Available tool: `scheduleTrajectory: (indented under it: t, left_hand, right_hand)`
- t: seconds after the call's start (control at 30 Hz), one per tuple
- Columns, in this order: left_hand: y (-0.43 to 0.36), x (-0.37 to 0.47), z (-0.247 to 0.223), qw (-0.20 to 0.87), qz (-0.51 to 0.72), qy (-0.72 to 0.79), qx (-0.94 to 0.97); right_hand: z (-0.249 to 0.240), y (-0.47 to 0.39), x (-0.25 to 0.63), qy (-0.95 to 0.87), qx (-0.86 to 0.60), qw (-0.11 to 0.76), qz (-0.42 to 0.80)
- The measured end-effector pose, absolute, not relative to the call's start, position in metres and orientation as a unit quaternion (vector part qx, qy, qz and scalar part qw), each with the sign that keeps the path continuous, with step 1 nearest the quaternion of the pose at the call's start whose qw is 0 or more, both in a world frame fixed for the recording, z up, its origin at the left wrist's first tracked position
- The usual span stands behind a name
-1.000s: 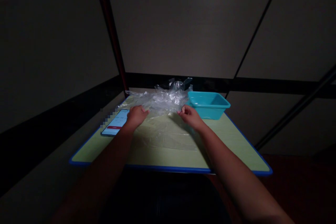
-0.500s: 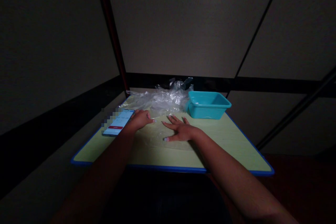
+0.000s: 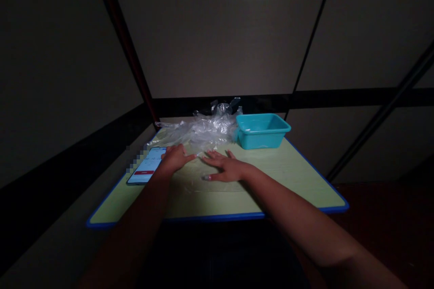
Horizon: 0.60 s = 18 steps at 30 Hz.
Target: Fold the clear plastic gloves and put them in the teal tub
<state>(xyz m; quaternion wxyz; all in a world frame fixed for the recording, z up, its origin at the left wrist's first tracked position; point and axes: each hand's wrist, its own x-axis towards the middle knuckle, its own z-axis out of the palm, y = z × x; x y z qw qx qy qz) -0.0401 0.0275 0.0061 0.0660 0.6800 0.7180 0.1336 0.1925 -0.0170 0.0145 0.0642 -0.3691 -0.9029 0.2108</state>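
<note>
A clear, thin plastic bag [image 3: 195, 184] lies flat on the pale green table [image 3: 294, 185]. My right hand [image 3: 225, 167] rests on it with the fingers spread, palm down. My left hand [image 3: 175, 158] is at the bag's left side, beside the phone, its thumb stretched out toward my right hand and nothing seen in its grip. Behind both hands sits a crumpled heap of clear plastic bags [image 3: 206, 130].
A turquoise basket [image 3: 261, 140] stands at the back right, touching the plastic heap. The phone [image 3: 145, 169], its screen lit, lies at the left edge. Panelled walls rise behind and left of the table, which has a blue rim.
The view has shifted and tilted slightly. My left thumb is stretched out straighter, and my left fingers look more open. My right hand stays spread on the bag.
</note>
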Motion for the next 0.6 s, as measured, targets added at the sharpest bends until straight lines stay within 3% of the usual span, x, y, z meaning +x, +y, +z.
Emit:
scheduleTrajectory:
  t: [0.13, 0.33, 0.5, 0.6]
  left_hand:
    - [0.0277, -0.039, 0.0033, 0.026, 0.12, 0.744, 0.657]
    - [0.0272, -0.037, 0.0064, 0.021, 0.189, 0.761, 0.62]
    - [0.03, -0.0375, 0.003, 0.026, 0.212, 0.764, 0.609]
    - [0.0306, -0.0372, 0.0051, 0.037, 0.258, 0.753, 0.604]
  right_hand:
    - [0.0152, -0.0216, 0.1871, -0.913, -0.352, 0.026, 0.206]
    - [0.0219, -0.0244, 0.1906, -0.893, -0.393, 0.095, 0.198]
    - [0.0178, -0.0244, 0.1882, -0.892, -0.405, 0.028, 0.2]
    - [0.0184, -0.0205, 0.1925, -0.886, -0.416, 0.081, 0.187]
